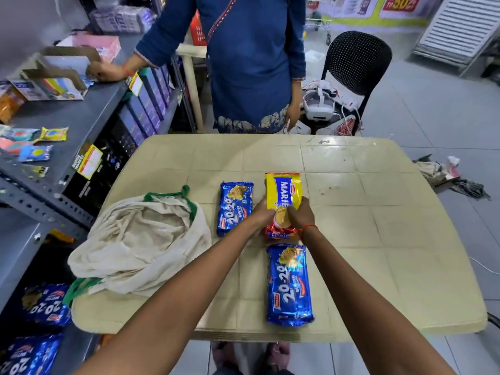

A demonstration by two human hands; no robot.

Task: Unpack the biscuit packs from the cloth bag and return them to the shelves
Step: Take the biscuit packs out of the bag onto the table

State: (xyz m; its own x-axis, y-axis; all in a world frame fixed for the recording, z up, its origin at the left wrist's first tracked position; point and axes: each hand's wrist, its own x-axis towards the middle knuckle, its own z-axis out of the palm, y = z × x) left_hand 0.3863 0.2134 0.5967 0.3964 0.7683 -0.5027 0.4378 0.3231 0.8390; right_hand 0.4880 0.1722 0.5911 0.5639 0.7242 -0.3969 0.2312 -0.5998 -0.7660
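Both your hands close on the yellow Marie pack (282, 197), left hand (261, 213) and right hand (300, 215) pinching its near end over the tabletop (378, 212). The slick wrapper could slip, or a hard squeeze could crack biscuits. Two blue 20-20 packs (234, 207) (289, 284) lie close by; a careless lift could nudge them. The slumped cloth bag (140, 239) sits left, the shelves (67, 117) beyond.
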